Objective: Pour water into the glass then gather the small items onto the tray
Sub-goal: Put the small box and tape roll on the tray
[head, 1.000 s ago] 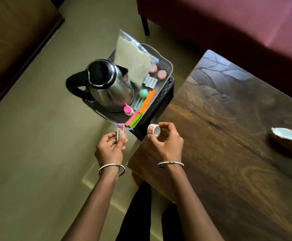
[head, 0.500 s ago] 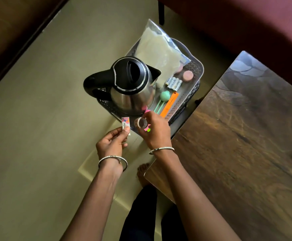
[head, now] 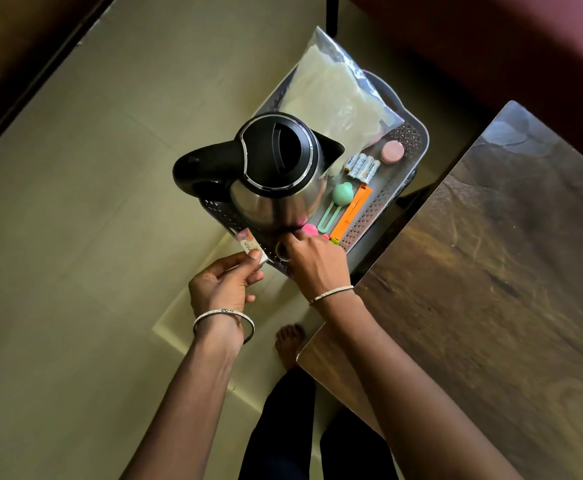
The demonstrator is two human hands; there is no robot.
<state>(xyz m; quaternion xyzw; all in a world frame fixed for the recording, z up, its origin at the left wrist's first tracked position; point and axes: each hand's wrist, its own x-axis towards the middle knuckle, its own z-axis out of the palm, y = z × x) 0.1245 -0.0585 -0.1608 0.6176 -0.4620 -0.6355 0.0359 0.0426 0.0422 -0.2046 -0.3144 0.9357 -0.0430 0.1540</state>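
Judging by how things lie, the gathering part is what's being done right now, and the glass can't be seen anywhere in the shot, so nothing can be said about the pouring. A small roll of tape (head: 282, 251) is pinched in the right hand (head: 318, 263), fingers curled round it, and it's held low at the near edge of the grey tray (head: 383, 206), right in front of the kettle (head: 276, 168), probably because that's about the only bare strip left on that side. A little printed box (head: 248, 245) is gripped between thumb and forefinger of the left hand (head: 222, 287), just beside the tray's near corner, likely parked there so it can be dropped in once the tape is down. The tray is set lower than the table (head: 491, 271), just beside its corner. Already lined up along the tray's right side are the batteries (head: 363, 168), a pink round cap (head: 392, 152), a green clip (head: 342, 195) and an orange clip (head: 352, 216), with a clear plastic bag (head: 335, 88) laid across the far end. Whether the tape is touching the tray floor can't be told, since it's half hidden by the hand. Care is called for so the kettle isn't bumped.
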